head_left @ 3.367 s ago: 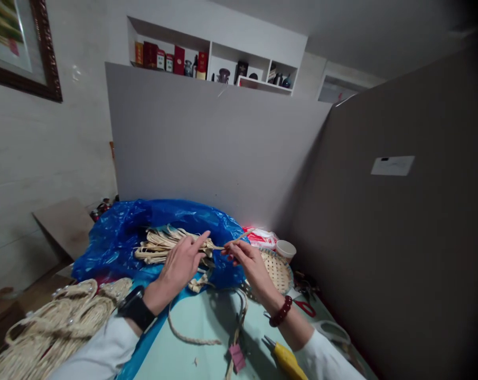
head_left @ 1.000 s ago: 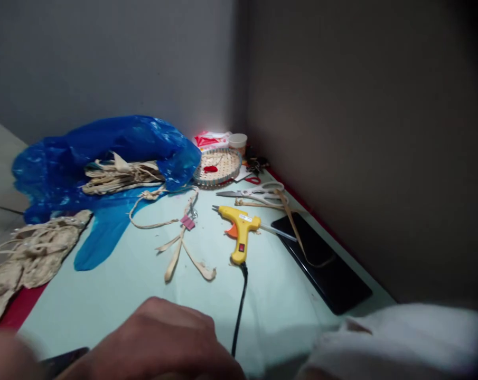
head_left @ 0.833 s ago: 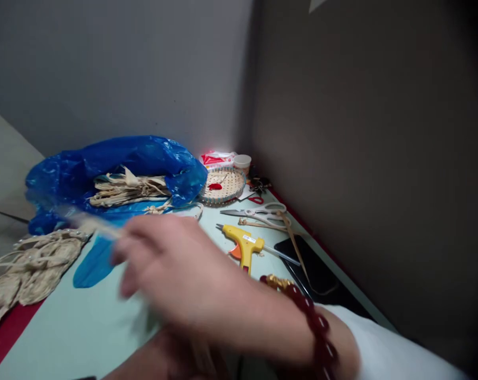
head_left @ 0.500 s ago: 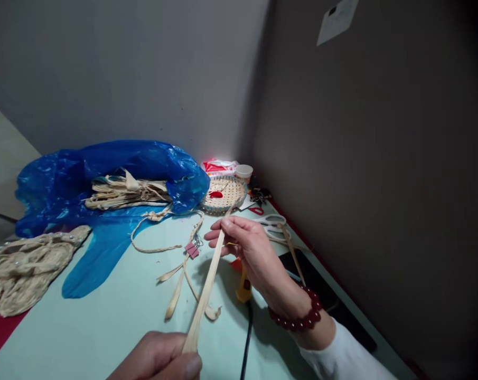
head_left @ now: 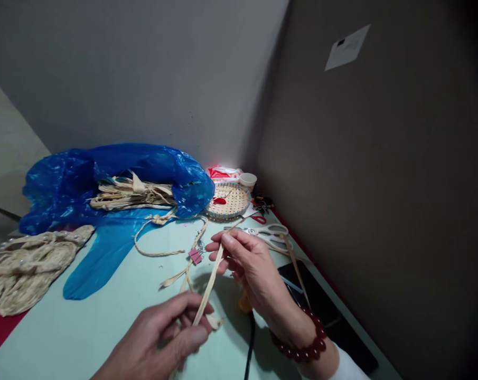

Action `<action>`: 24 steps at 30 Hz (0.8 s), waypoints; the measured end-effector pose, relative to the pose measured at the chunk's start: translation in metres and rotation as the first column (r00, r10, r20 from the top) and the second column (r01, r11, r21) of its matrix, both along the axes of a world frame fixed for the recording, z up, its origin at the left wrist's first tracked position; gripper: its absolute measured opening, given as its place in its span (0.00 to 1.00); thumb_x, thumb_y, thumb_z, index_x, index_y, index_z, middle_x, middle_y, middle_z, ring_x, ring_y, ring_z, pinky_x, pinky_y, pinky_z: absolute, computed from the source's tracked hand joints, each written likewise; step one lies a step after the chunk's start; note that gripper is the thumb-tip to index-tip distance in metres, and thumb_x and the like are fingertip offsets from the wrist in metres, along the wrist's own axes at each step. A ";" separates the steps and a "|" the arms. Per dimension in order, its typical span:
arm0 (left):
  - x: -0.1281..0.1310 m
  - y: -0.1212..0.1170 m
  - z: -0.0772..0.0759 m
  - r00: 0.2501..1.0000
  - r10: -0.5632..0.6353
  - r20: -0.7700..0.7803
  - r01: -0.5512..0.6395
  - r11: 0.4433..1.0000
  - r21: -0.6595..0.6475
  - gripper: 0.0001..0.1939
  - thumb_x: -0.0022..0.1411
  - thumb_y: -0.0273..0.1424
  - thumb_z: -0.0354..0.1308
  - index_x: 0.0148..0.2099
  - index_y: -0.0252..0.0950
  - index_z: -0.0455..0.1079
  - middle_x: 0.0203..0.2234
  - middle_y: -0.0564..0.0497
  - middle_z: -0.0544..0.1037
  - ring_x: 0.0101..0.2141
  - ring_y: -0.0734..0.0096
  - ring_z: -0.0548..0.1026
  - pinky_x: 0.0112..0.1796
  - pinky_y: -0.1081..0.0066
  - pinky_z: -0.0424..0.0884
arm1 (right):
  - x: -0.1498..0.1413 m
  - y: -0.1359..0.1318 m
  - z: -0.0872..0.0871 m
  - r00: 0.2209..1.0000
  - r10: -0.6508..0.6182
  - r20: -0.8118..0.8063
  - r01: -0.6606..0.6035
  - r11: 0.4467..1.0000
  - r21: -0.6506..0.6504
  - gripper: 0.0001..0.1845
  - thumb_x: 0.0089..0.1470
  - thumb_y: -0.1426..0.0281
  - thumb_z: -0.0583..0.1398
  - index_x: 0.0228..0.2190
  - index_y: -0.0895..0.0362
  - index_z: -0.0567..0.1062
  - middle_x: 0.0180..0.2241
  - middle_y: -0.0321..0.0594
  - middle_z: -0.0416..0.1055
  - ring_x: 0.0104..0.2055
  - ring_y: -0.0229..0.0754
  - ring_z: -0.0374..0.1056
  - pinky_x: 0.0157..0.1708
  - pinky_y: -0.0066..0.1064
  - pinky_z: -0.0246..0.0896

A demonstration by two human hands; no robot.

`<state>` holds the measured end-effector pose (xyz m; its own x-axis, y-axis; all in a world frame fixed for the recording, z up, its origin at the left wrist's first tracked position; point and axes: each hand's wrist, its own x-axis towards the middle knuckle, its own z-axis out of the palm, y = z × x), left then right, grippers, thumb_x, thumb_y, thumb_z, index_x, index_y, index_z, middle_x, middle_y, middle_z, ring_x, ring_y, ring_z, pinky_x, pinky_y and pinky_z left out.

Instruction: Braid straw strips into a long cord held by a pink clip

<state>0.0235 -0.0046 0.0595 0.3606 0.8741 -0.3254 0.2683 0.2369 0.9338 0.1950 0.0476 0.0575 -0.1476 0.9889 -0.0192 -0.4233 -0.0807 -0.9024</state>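
A pale, flat strip of dried plant fibre [head_left: 211,279] runs slantwise between my two hands above the table. My right hand [head_left: 252,264], with a dark red bead bracelet [head_left: 300,345] at its wrist, pinches the upper part between thumb and fingers. Lower down, my left hand [head_left: 163,332] has closed thumb and fingers on the other part. Behind the strip lies a braided cord [head_left: 199,235] with loose ends, gripped by a pink binder clip [head_left: 195,257]. Beneath my right hand sits a yellow tool [head_left: 244,302] with a black cord, mostly hidden.
A blue plastic bag [head_left: 143,153] holds a bundle of fibre strips [head_left: 133,194] at the back. Woven slippers [head_left: 40,264] lie at the left. Farther back are a round woven basket [head_left: 233,203], a cup [head_left: 247,181] and white-handled scissors [head_left: 272,232]. A dark flat object [head_left: 349,338] lies right.
My left hand has moved up along the strip, closer to my right hand. The strip between them now looks narrower. The whole view has shifted slightly.
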 end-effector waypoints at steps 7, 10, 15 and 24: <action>0.010 0.016 0.013 0.990 0.125 0.066 -0.127 0.991 0.029 0.16 0.58 0.44 0.58 0.30 0.35 0.72 0.21 0.52 0.74 0.22 0.73 0.68 0.25 0.75 0.63 | -0.005 -0.010 0.003 0.985 0.048 0.164 -0.065 0.993 0.097 0.11 0.52 0.63 0.63 0.28 0.59 0.76 0.25 0.35 0.70 0.26 0.33 0.63 0.28 0.24 0.59; 0.006 0.019 0.010 0.989 0.112 0.092 -0.116 0.992 0.040 0.14 0.59 0.42 0.58 0.31 0.36 0.71 0.22 0.53 0.75 0.23 0.73 0.69 0.26 0.75 0.64 | -0.006 -0.012 0.003 0.967 0.031 0.251 -0.061 0.992 0.112 0.13 0.49 0.61 0.65 0.26 0.59 0.75 0.22 0.33 0.67 0.24 0.33 0.59 0.27 0.25 0.56; 0.001 0.026 0.006 0.990 0.113 0.079 -0.122 0.986 0.114 0.13 0.58 0.41 0.58 0.35 0.35 0.71 0.19 0.55 0.72 0.20 0.75 0.68 0.25 0.76 0.65 | -0.008 -0.012 0.000 0.958 0.006 0.286 -0.040 0.993 0.113 0.13 0.49 0.60 0.65 0.26 0.58 0.76 0.23 0.34 0.69 0.26 0.35 0.62 0.29 0.26 0.57; 0.001 0.030 0.003 0.989 0.088 0.120 -0.094 0.995 0.046 0.13 0.54 0.40 0.61 0.30 0.36 0.66 0.17 0.59 0.66 0.19 0.77 0.64 0.22 0.78 0.61 | -0.012 -0.012 -0.008 0.948 0.016 0.316 -0.051 0.993 0.102 0.10 0.49 0.64 0.65 0.26 0.59 0.75 0.25 0.35 0.70 0.28 0.36 0.63 0.31 0.26 0.58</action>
<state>0.0245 0.0257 0.0623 0.3121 0.9195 -0.2392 0.1359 0.2060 0.9691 0.1827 0.0358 0.0496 -0.1845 0.9822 0.0358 -0.1152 0.0146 -0.9932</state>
